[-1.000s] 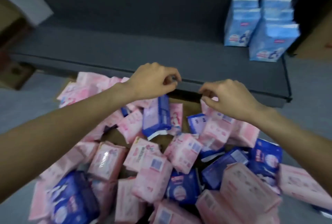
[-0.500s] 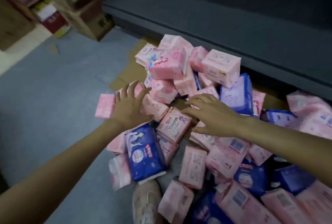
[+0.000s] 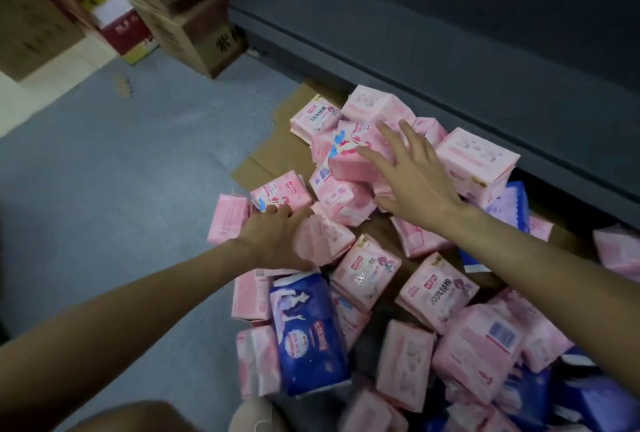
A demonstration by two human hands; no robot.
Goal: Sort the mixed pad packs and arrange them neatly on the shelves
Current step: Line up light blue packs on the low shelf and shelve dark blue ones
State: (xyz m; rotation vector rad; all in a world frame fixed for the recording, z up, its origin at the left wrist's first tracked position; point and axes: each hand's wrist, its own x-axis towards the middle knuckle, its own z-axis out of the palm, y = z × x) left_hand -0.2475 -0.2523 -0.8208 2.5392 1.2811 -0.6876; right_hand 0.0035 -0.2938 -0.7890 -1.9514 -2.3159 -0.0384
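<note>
The dark shelf (image 3: 450, 61) runs along the upper right, and its visible stretch holds no packs. Below it, the heap of pad packs (image 3: 398, 293) lies on flattened cardboard (image 3: 273, 151) on the grey floor (image 3: 104, 189), mostly pink with several dark blue packs mixed in; sorting appears to be at an early stage. Stacked cartons (image 3: 187, 16) stand at the upper left. The right hand (image 3: 412, 175) lies with fingers spread and straight on a pink pack (image 3: 349, 158) near the top of the heap. The left hand (image 3: 277, 241) rests on a pink pack (image 3: 322, 241) at the heap's left edge; motion blur makes it hard to tell whether the fingers curl round it or only press on it. Risk: the packs are loosely piled and soft-wrapped, so lifting one from the top may shift its neighbours off the cardboard onto the floor. A flat, spread hand provides no secure hold for a lift
</note>
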